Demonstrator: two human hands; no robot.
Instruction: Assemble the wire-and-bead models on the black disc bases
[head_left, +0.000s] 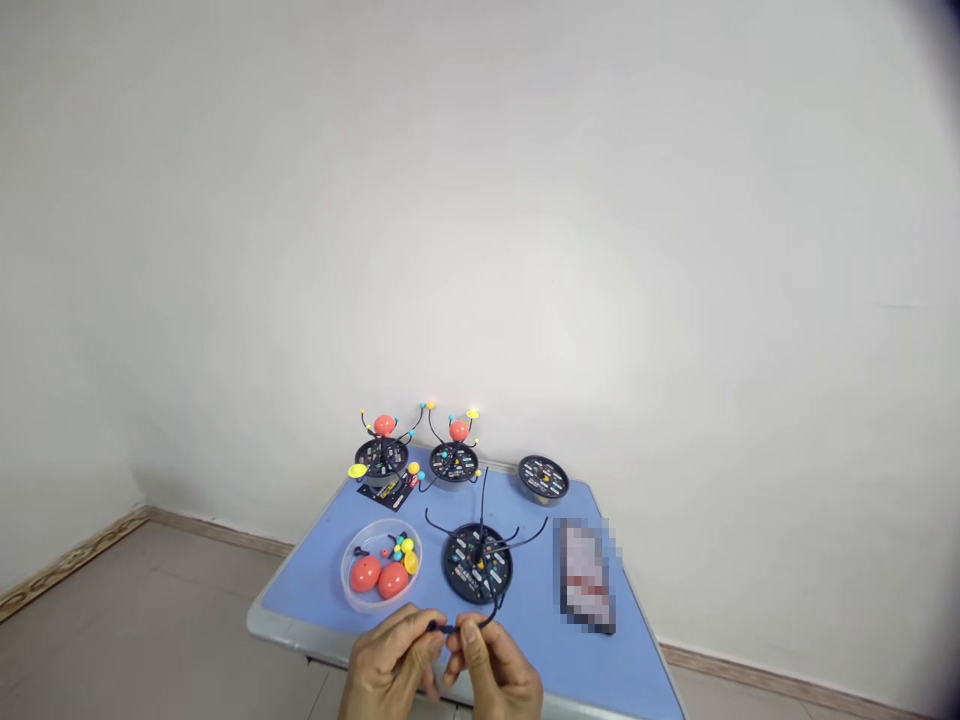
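At the table's front edge, my left hand (pixel 394 660) pinches the end of a small dark connector piece (pixel 448 629) between thumb and fingers. Close beside it, my right hand (pixel 496 668) is closed on a thin black curved rod (pixel 494 606) that rises from its fingertips. Whether piece and rod are joined cannot be made out, since my fingers cover the spot. Just beyond my hands stands a round black base (pixel 459 580) printed with small labels, with several bare curved black rods spreading from its centre post.
A clear round tub (pixel 346 570) at left holds red half-shells and small coloured balls. Two assembled planet models (pixel 384 427) (pixel 458 431) stand at the back left, by a dark card (pixel 386 493). Another black disc (pixel 543 478) sits back right; a blurred-out item (pixel 586 575) lies right on the blue table (pixel 315 590).
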